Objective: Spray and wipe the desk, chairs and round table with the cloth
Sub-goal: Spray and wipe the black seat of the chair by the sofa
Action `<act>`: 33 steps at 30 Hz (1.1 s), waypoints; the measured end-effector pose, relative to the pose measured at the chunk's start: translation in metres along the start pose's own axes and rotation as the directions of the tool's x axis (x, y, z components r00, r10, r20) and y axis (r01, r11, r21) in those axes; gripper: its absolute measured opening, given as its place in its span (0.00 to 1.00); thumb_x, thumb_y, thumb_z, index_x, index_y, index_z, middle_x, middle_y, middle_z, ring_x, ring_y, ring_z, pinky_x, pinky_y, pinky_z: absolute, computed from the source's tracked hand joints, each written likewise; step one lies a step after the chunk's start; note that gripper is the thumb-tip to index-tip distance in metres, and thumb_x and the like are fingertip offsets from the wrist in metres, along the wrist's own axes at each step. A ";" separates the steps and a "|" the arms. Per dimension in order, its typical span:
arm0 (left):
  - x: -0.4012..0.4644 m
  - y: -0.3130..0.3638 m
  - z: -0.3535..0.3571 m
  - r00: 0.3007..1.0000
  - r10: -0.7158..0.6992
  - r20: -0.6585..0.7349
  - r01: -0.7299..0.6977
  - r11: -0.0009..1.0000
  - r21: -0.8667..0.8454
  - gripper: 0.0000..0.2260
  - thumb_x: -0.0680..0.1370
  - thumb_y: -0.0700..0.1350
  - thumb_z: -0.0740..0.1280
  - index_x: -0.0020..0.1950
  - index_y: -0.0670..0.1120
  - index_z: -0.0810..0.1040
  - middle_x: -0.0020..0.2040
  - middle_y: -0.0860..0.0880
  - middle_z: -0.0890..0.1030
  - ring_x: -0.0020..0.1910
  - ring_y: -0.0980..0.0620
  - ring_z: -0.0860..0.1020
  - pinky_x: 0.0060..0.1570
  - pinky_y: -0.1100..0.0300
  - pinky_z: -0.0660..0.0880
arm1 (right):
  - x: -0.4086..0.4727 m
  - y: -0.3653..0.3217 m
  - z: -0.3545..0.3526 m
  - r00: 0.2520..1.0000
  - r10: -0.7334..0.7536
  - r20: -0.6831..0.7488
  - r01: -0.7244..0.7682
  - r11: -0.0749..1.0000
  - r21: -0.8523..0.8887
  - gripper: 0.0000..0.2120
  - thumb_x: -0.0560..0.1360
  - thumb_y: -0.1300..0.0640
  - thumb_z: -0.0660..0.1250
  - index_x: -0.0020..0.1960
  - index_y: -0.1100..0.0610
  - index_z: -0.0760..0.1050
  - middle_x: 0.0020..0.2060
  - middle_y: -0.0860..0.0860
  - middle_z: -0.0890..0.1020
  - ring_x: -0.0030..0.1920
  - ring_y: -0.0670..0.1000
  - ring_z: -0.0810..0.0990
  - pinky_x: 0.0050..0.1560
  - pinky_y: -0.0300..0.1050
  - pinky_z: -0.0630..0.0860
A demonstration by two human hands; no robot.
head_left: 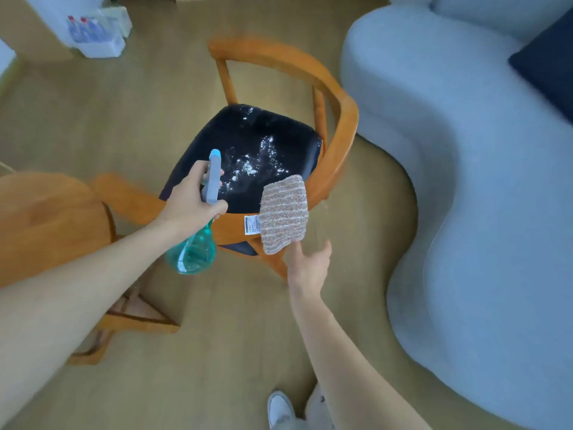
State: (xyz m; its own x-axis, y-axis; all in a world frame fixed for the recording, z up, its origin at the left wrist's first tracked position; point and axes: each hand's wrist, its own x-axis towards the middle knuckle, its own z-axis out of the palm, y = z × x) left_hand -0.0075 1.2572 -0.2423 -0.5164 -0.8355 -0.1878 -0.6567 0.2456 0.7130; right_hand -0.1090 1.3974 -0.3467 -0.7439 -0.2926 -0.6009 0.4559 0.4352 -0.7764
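Left hand (192,200) grips sprayer (198,231), right fingertips (294,246) barely pinch cloth (283,214) above them; cloth may drop off chair (338,144).

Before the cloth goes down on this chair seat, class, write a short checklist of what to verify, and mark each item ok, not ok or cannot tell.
1. Spray on the chair seat: white droplets are visible on it. Ok.
2. Cloth in the right hand: fingertips hold its lower edge, and it hangs above the seat's front corner. Ok.
3. Cloth on the seat: not yet touching the sprayed patch. Not ok.
4. Spray bottle clear of the wiping path: the left hand holds it over the seat's front. Not ok.
5. Cloth damp or dry: cannot tell.
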 end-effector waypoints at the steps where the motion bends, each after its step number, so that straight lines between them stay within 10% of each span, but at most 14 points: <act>1: 0.004 0.006 0.000 0.999 0.027 0.030 -0.029 0.998 0.051 0.22 0.68 0.33 0.68 0.59 0.49 0.68 0.53 0.46 0.75 0.37 0.46 0.74 0.40 0.54 0.72 | 0.000 0.000 0.001 0.997 0.073 0.004 -0.073 0.995 0.061 0.39 0.75 0.48 0.66 0.77 0.58 0.50 0.75 0.53 0.60 0.74 0.53 0.60 0.73 0.53 0.60; 13: 0.060 0.048 -0.008 0.972 0.119 0.205 -0.182 0.928 0.325 0.20 0.71 0.34 0.67 0.60 0.48 0.68 0.56 0.40 0.75 0.45 0.39 0.75 0.45 0.50 0.73 | 0.002 -0.024 0.056 0.935 0.337 0.112 -0.355 0.865 0.355 0.47 0.69 0.35 0.68 0.74 0.61 0.51 0.70 0.58 0.65 0.68 0.59 0.67 0.68 0.59 0.65; 21: 0.138 0.049 0.009 0.902 0.204 0.380 -0.355 0.850 0.388 0.22 0.71 0.36 0.68 0.62 0.50 0.67 0.58 0.46 0.75 0.52 0.42 0.76 0.45 0.54 0.71 | 0.028 -0.046 0.117 0.906 0.361 -0.220 -0.243 0.870 0.429 0.55 0.68 0.36 0.70 0.76 0.64 0.44 0.75 0.59 0.55 0.75 0.56 0.54 0.74 0.52 0.52; 33: 0.181 0.053 0.039 0.825 0.317 0.468 -0.482 0.828 0.287 0.21 0.70 0.36 0.68 0.61 0.49 0.68 0.57 0.51 0.76 0.47 0.50 0.74 0.44 0.59 0.68 | 0.059 -0.042 0.127 0.799 0.179 -0.574 -0.070 0.976 0.208 0.51 0.65 0.29 0.66 0.75 0.59 0.56 0.70 0.53 0.69 0.67 0.54 0.71 0.61 0.52 0.72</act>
State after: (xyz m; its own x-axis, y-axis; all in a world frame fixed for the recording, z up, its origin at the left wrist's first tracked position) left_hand -0.1569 1.1386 -0.2654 -0.8915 -0.3810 -0.2452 -0.4531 0.7470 0.4866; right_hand -0.1101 1.2531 -0.3735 -0.7931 0.3331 -0.5100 0.5982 0.2682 -0.7551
